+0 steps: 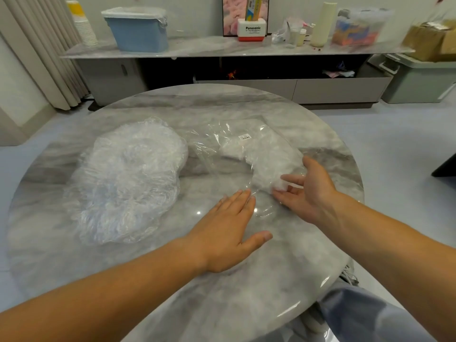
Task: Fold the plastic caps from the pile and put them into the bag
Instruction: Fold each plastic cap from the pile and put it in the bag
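On the round worktop (172,104) the pile of caps (125,178) lay to the left and the bag (232,144) just right of it, their edges touching. The folded caps (266,154) sat inside the bag, along its right side. The left grip (227,233) rested flat on the worktop, fingertips on the bag's near edge. The right grip (311,191) was at the bag's near right end, with the folded caps between thumb and fingers. Far behind stood a sideboard (222,49), with a bin (138,30) on its left part.
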`<state>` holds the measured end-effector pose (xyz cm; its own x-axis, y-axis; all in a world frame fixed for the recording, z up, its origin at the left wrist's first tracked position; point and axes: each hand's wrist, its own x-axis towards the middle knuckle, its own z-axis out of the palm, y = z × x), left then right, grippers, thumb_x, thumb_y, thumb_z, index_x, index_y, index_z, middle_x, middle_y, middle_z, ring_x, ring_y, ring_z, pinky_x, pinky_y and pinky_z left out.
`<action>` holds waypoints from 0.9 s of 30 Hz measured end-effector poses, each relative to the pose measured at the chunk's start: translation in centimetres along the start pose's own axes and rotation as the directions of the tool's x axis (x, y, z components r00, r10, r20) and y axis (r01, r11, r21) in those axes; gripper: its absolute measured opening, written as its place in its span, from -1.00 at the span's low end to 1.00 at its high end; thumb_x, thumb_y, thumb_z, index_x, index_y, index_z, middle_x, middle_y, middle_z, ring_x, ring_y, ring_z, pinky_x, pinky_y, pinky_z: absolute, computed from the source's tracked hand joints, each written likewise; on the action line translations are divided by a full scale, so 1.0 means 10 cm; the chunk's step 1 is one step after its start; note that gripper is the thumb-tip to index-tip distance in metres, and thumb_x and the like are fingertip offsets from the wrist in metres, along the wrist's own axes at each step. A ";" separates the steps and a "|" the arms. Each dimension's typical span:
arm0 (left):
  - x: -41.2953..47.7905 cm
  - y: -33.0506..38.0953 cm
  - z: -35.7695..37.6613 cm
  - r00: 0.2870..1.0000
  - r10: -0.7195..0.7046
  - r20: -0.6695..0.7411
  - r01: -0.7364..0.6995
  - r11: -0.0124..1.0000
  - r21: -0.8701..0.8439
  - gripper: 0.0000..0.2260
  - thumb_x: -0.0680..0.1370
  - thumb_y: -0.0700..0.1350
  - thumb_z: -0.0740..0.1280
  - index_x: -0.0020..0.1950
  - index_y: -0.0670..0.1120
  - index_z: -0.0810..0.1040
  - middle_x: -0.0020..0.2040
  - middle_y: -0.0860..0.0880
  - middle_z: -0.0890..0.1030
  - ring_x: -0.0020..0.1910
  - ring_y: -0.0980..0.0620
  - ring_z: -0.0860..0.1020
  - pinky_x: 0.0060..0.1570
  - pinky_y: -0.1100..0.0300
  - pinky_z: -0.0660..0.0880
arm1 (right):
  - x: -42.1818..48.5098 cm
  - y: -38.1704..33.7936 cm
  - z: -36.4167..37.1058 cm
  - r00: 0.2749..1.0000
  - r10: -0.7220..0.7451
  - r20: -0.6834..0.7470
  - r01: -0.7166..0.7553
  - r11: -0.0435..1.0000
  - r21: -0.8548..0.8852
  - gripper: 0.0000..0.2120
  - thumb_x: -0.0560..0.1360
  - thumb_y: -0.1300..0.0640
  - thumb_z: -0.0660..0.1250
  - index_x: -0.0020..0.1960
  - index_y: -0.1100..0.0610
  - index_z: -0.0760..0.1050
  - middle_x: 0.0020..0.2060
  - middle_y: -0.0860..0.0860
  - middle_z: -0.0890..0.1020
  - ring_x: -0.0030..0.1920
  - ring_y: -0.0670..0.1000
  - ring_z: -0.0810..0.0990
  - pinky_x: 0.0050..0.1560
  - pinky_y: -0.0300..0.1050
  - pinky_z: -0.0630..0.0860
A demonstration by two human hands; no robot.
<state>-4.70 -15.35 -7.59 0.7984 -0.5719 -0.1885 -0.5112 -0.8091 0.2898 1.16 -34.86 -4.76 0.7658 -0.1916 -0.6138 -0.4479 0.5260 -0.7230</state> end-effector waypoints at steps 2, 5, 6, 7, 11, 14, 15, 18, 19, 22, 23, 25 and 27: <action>0.00 0.00 0.01 1.000 0.004 0.010 -0.004 1.000 -0.002 -0.20 0.56 0.40 -0.13 0.66 -0.05 -0.16 0.65 0.02 -0.20 0.60 0.15 -0.27 0.59 0.10 -0.20 | 0.01 0.02 -0.01 0.999 0.039 0.034 -0.037 0.998 -0.052 -0.32 0.63 -0.27 0.14 0.31 0.35 0.48 0.30 0.27 0.51 0.22 0.24 0.56 0.40 0.15 0.44; 0.02 -0.01 0.00 1.000 0.001 0.009 -0.001 1.000 -0.005 -0.21 0.58 0.39 -0.10 0.66 -0.05 -0.15 0.65 0.03 -0.19 0.60 0.14 -0.26 0.59 0.09 -0.20 | 0.00 0.02 -0.01 0.988 0.072 0.136 -0.065 0.997 -0.049 -0.25 0.63 -0.32 0.06 0.43 0.33 0.39 0.42 0.28 0.44 0.42 0.23 0.42 0.49 0.16 0.31; 0.02 -0.02 0.00 1.000 0.001 0.005 -0.001 1.000 -0.007 -0.22 0.58 0.38 -0.09 0.66 -0.05 -0.14 0.65 0.02 -0.19 0.60 0.14 -0.25 0.59 0.08 -0.19 | -0.01 0.02 -0.02 0.983 0.075 0.170 -0.071 0.997 -0.026 -0.23 0.62 -0.33 0.07 0.46 0.32 0.35 0.43 0.29 0.42 0.46 0.24 0.39 0.50 0.16 0.29; 0.02 -0.03 0.00 1.000 -0.001 0.002 0.001 1.000 -0.010 -0.23 0.59 0.38 -0.08 0.66 -0.05 -0.13 0.65 0.02 -0.18 0.60 0.14 -0.25 0.59 0.08 -0.19 | -0.03 0.01 -0.03 0.978 0.074 0.195 -0.077 0.997 0.005 -0.23 0.61 -0.33 0.09 0.49 0.31 0.32 0.42 0.30 0.41 0.46 0.27 0.38 0.50 0.17 0.29; -0.01 -0.06 0.02 1.000 -0.003 0.012 0.003 1.000 -0.006 -0.24 0.59 0.39 -0.08 0.66 -0.03 -0.13 0.65 0.04 -0.20 0.59 0.16 -0.27 0.59 0.07 -0.21 | -0.09 0.02 -0.14 0.990 0.023 0.140 -0.039 0.992 0.117 -0.37 0.60 -0.21 0.26 0.38 0.30 0.33 0.34 0.34 0.46 0.32 0.35 0.51 0.41 0.20 0.43; -0.05 -0.06 0.02 1.000 0.000 0.008 0.000 1.000 -0.005 -0.27 0.59 0.39 -0.08 0.66 0.02 -0.08 0.65 0.06 -0.22 0.58 0.17 -0.29 0.58 0.05 -0.23 | -0.15 -0.01 -0.25 0.999 -0.025 0.034 0.023 0.997 0.078 -0.40 0.61 -0.12 0.30 0.42 0.30 0.30 0.32 0.36 0.44 0.30 0.38 0.51 0.38 0.23 0.46; -0.05 -0.05 0.01 1.000 0.001 0.006 -0.001 1.000 -0.010 -0.28 0.59 0.39 -0.08 0.66 0.04 -0.05 0.65 0.06 -0.22 0.58 0.17 -0.30 0.59 0.03 -0.22 | -0.18 -0.02 -0.27 0.999 -0.051 0.011 0.050 0.998 0.047 -0.40 0.62 -0.10 0.29 0.46 0.30 0.27 0.31 0.36 0.44 0.31 0.38 0.50 0.37 0.23 0.46; -0.07 -0.06 0.01 1.000 0.007 -0.010 -0.007 0.999 -0.039 -0.31 0.58 0.41 -0.06 0.63 0.10 0.07 0.64 0.06 -0.27 0.57 0.17 -0.36 0.59 -0.04 -0.15 | -0.25 -0.03 -0.31 0.988 -0.151 -0.023 0.150 0.988 -0.045 -0.46 0.64 -0.05 0.29 0.45 0.28 0.28 0.24 0.29 0.51 0.23 0.28 0.58 0.29 0.16 0.54; -0.07 -0.07 0.01 1.000 0.014 -0.020 -0.015 0.998 -0.054 -0.33 0.57 0.41 -0.05 0.60 0.10 0.13 0.63 0.06 -0.28 0.56 0.17 -0.38 0.59 -0.05 -0.13 | -0.27 -0.03 -0.32 0.982 -0.188 -0.035 0.183 0.978 -0.103 -0.51 0.64 -0.05 0.29 0.41 0.25 0.32 0.16 0.24 0.54 0.17 0.23 0.61 0.21 0.12 0.59; -0.10 -0.09 -0.02 0.993 0.050 -0.107 -0.062 0.991 -0.117 -0.39 0.55 0.42 -0.04 0.46 0.12 0.31 0.64 0.06 -0.28 0.54 0.20 -0.40 0.59 -0.04 -0.04 | -0.35 -0.02 -0.29 0.952 -0.307 -0.022 0.288 0.914 -0.284 -0.69 0.66 -0.05 0.25 0.14 0.21 0.48 -0.14 0.09 0.57 -0.14 0.07 0.64 -0.16 -0.04 0.59; -0.13 -0.10 -0.04 0.987 0.050 -0.156 -0.073 0.987 -0.146 -0.43 0.55 0.41 -0.03 0.39 0.11 0.35 0.65 0.05 -0.24 0.56 0.21 -0.37 0.58 -0.01 0.00 | -0.39 -0.01 -0.26 0.944 -0.329 0.014 0.318 0.898 -0.306 -0.70 0.67 -0.05 0.22 0.04 0.20 0.50 -0.23 0.08 0.57 -0.24 0.05 0.63 -0.24 -0.07 0.55; -0.22 -0.12 -0.10 0.972 0.003 -0.236 -0.052 0.978 -0.201 -0.50 0.58 0.37 -0.01 0.31 0.09 0.39 0.66 0.05 -0.11 0.60 0.20 -0.23 0.56 0.06 0.07 | -0.50 0.01 -0.14 0.932 -0.336 0.137 0.362 0.888 -0.285 -0.64 0.68 -0.06 0.18 -0.09 0.19 0.51 -0.36 0.07 0.58 -0.37 0.05 0.60 -0.32 -0.07 0.49; -0.36 -0.19 -0.17 0.956 -0.102 -0.277 0.037 0.972 -0.232 -0.55 0.61 0.30 0.03 0.33 0.07 0.42 0.64 0.04 0.05 0.60 0.14 -0.03 0.51 0.15 0.10 | -0.65 0.06 0.02 0.906 -0.303 0.294 0.383 0.884 -0.268 -0.61 0.69 -0.05 0.14 -0.10 0.21 0.52 -0.38 0.10 0.60 -0.39 0.08 0.60 -0.34 -0.06 0.49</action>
<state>-6.12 -11.52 -5.87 0.9032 -0.4264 0.0497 -0.3936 -0.7763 0.4925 -4.02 -33.12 -1.11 0.9657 -0.0896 -0.2439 -0.2265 0.1693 -0.9592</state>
